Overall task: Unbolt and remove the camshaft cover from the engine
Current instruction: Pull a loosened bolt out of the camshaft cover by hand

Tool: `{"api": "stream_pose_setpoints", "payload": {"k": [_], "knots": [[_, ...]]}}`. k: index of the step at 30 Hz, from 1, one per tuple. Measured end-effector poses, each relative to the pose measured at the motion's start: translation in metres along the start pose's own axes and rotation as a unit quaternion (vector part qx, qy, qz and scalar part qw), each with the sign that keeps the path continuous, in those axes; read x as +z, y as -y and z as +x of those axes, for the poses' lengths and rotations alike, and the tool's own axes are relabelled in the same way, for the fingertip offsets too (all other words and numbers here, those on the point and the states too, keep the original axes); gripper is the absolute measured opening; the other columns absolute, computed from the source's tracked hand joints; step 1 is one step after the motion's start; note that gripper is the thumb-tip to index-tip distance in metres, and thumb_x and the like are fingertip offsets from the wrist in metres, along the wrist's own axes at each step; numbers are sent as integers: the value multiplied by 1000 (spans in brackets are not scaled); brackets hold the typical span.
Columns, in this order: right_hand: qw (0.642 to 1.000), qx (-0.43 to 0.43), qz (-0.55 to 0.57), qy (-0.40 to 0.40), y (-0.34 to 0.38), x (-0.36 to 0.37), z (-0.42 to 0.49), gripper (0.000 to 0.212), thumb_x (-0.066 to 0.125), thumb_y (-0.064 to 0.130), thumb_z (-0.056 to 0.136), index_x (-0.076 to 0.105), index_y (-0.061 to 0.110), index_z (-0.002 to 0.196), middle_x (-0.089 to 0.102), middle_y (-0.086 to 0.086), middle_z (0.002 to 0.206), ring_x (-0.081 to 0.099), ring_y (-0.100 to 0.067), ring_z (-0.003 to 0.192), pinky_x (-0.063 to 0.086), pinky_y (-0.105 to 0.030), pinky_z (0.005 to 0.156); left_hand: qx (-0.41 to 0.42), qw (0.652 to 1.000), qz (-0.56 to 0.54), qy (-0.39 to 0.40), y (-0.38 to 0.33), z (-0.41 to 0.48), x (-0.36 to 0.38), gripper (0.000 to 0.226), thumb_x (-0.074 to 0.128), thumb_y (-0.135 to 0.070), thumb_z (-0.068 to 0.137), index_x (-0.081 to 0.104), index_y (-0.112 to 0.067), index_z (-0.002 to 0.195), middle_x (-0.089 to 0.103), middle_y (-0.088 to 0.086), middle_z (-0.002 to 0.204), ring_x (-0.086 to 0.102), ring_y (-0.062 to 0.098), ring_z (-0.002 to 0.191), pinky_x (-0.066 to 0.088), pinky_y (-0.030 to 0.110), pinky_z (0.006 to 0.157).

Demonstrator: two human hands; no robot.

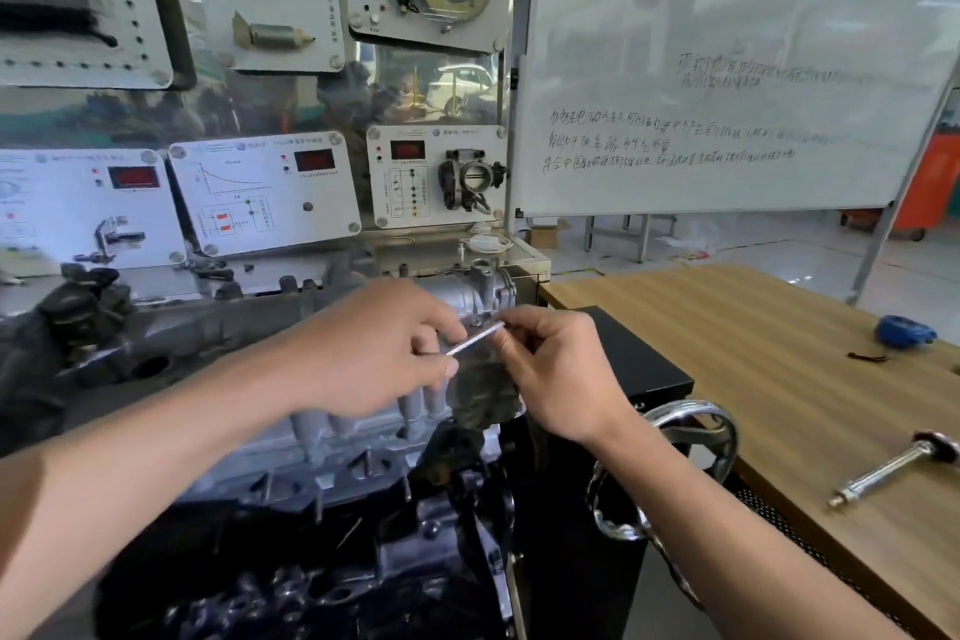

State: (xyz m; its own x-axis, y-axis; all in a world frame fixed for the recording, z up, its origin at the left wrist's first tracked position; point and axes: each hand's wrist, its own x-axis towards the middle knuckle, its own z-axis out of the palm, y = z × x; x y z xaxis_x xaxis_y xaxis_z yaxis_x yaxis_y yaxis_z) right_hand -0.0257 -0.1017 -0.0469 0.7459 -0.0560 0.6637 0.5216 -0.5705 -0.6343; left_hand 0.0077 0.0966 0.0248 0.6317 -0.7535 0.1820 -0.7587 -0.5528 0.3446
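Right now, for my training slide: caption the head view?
The left hand and right hand pinch a thin metal rod above the engine, beside a wooden table.

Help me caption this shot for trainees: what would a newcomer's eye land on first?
Both hands meet at centre, the left hand and right hand pinching a thin silvery rod over the engine. Behind, to the right, stands a large whiteboard with handwriting; a chrome handwheel gleams below the right wrist.

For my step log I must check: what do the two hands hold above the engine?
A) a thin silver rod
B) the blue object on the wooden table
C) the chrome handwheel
A: the left hand and right hand each pinch one end of the thin silver rod over the engine.
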Motion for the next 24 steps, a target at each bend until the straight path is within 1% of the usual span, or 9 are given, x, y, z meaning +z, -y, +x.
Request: {"api": "stream_pose_setpoints", "payload": {"k": [2, 6, 8, 10, 12, 14, 17, 20, 24], "knots": [[999, -26, -25, 11, 16, -11, 10, 20, 63, 18, 96, 69, 13, 78, 59, 11, 56, 47, -7, 49, 35, -21, 48, 3, 999, -18, -38, 1, -2, -15, 10, 68, -22, 93, 77, -26, 95, 73, -18, 66, 60, 1, 54, 50, 21, 57], [986, -59, -89, 131, 43, -18, 28, 28, 64, 27, 97, 69, 8, 76, 63, -13, 62, 48, -18, 49, 35, -24, 48, 7, 997, -10, -81, 17, -17, -44, 13, 71, -22, 90, 78, -33, 86, 69, -26, 67, 59, -4, 51, 41, 6, 50], [970, -56, -129, 197, 52, -9, 33, 34, 61, 27, 98, 67, 2, 76, 61, -18, 63, 41, -13, 46, 28, -18, 45, -10, 996, 22, -86, 30, -25, -50, 17, 71, -26, 90, 75, -42, 85, 64, -33, 68, 61, 4, 59, 44, 13, 51], [962, -43, -128, 236, 58, 3, 36, 35, 60, 24, 99, 67, -2, 78, 62, -21, 64, 43, -11, 45, 28, -17, 44, -28, 995, 45, -86, 45, -28, -49, 19, 70, -29, 91, 75, -46, 86, 65, -20, 67, 62, 18, 69, 48, 30, 61], [959, -21, -114, 260, 61, 12, 39, 37, 59, 24, 99, 66, -5, 78, 63, -26, 68, 48, -21, 45, 33, -26, 44, -32, 995, 45, -87, 56, -29, -45, 18, 69, -27, 92, 77, -43, 92, 66, -13, 73, 63, 30, 77, 51, 44, 69], [957, -5, -107, 271, 61, 18, 40, 39, 60, 24, 99, 66, -6, 76, 62, -31, 69, 47, -33, 48, 34, -27, 46, -25, 994, 52, -92, 65, -30, -40, 17, 67, -26, 93, 78, -39, 97, 68, -3, 77, 63, 31, 78, 50, 46, 72], [954, 13, -108, 281, 56, 22, 40, 40, 60, 25, 99, 65, -5, 73, 63, -30, 68, 48, -36, 50, 36, -28, 47, -10, 993, 67, -94, 73, -27, -34, 17, 66, -28, 94, 77, -39, 100, 68, -9, 77, 62, 15, 76, 49, 30, 70], [957, 15, -110, 269, 51, 22, 35, 38, 60, 25, 98, 67, -3, 73, 60, -25, 63, 43, -20, 47, 35, -28, 47, 10, 992, 70, -102, 76, -23, -28, 17, 66, -27, 94, 78, -36, 104, 56, -26, 70, 55, -10, 78, 37, 8, 63], [968, 20, -101, 231, 45, 25, 27, 37, 62, 24, 98, 66, 4, 67, 47, 0, 46, 35, -6, 41, 28, -16, 43, 18, 991, 86, -99, 80, -20, -26, 17, 65, -30, 95, 77, -38, 104, 62, -20, 71, 57, 1, 72, 36, 10, 62]]}}
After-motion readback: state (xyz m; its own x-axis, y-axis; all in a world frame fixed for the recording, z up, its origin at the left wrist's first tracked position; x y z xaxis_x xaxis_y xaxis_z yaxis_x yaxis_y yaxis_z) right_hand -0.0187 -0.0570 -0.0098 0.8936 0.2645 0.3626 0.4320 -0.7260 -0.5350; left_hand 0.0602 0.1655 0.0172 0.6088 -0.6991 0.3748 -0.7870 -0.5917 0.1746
